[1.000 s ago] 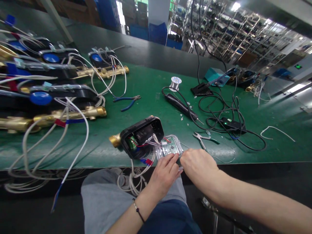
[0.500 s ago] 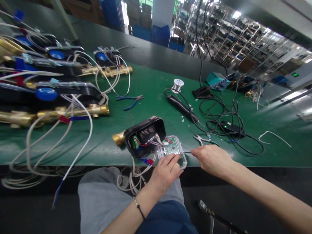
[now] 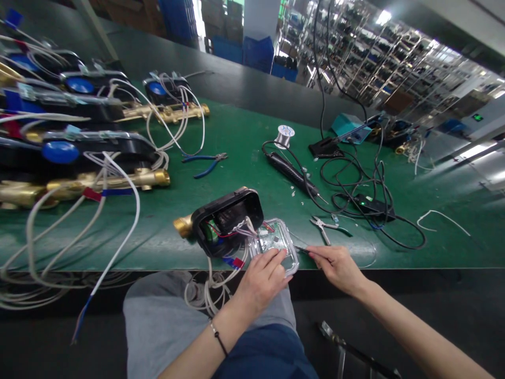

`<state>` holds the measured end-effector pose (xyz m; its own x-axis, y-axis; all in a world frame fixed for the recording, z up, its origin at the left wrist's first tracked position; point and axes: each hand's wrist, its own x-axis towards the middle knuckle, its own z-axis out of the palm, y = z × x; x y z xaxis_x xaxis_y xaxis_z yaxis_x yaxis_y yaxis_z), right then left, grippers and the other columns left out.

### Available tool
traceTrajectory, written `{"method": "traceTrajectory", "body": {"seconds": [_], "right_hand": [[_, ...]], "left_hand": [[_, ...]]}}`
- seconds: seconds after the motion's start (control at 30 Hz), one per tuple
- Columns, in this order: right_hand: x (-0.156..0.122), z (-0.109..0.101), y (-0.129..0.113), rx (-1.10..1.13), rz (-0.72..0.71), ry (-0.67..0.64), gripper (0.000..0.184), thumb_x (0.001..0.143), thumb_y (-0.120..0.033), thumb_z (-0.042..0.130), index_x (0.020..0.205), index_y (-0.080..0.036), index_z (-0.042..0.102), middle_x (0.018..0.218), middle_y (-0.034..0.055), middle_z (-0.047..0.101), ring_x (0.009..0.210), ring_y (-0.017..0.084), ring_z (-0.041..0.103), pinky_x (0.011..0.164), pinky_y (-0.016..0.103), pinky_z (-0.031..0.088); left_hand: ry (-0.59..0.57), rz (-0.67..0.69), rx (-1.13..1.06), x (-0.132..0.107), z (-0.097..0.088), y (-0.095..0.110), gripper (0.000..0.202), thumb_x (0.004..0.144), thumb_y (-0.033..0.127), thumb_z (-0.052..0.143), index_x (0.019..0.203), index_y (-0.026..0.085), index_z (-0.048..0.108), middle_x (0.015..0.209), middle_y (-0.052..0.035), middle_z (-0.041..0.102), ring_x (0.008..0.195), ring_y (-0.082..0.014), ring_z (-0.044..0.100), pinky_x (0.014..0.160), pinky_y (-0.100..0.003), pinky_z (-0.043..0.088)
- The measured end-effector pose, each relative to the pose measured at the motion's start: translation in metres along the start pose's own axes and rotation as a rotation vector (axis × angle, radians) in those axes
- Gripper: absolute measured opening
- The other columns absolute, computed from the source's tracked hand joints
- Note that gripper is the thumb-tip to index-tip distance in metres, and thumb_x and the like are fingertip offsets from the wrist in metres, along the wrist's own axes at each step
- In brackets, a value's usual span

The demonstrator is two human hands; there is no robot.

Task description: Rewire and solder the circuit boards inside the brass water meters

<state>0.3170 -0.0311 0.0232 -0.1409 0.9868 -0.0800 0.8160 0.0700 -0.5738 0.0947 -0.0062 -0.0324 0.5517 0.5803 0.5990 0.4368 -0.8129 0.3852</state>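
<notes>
My left hand [image 3: 263,276] grips the near side of a clear plastic cover [image 3: 294,266], fingers pressed on the green circuit board [image 3: 278,237] inside it. Wires run from the board into an open black meter housing [image 3: 229,200] with a brass fitting [image 3: 183,227] at its left end. My right hand [image 3: 335,267] pinches a thin black pointed tool [image 3: 303,249], like tweezers, its tip close to the cover's right edge. Small cutters [image 3: 323,226] with spread handles lie just beyond that hand. Part of the board is hidden under my left fingers.
Several brass meters with white cables [image 3: 106,179] crowd the left side. Blue-handled cutters [image 3: 209,164], a solder spool [image 3: 284,137] and a black soldering iron [image 3: 292,173] lie farther back. Tangled black cords [image 3: 355,179] and a teal soldering station [image 3: 349,128] are at the right.
My right hand has shifted slightly down, uncovering the cutters' handles and more of the thin black tool. My left hand keeps its place on the cover. The whole view has moved a little.
</notes>
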Motion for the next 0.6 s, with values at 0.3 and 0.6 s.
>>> {"method": "traceTrajectory", "body": {"seconds": [0.3, 0.6], "right_hand": [[-0.014, 0.023, 0.001, 0.283, 0.051, 0.174, 0.03, 0.088, -0.033, 0.048, 0.096, -0.013, 0.07, 0.054, -0.0003, 0.056, 0.051, 0.01, 0.052, 0.054, 0.023, 0.045], [-0.002, 0.025, -0.021, 0.459, 0.095, 0.231, 0.035, 0.088, -0.039, 0.049, 0.098, -0.013, 0.07, 0.051, -0.0026, 0.052, 0.048, 0.009, 0.048, 0.051, 0.022, 0.044]], "left_hand": [[-0.03, 0.042, -0.037, 0.002, -0.007, -0.004, 0.012, 0.086, 0.024, 0.058, 0.078, 0.016, 0.055, 0.114, -0.0098, 0.065, 0.109, -0.0226, 0.057, 0.087, -0.036, 0.05], [-0.094, 0.086, -0.121, 0.004, -0.012, -0.009, 0.015, 0.084, 0.027, 0.061, 0.091, 0.015, 0.055, 0.111, -0.0107, 0.065, 0.11, -0.0238, 0.057, 0.086, -0.037, 0.051]]}}
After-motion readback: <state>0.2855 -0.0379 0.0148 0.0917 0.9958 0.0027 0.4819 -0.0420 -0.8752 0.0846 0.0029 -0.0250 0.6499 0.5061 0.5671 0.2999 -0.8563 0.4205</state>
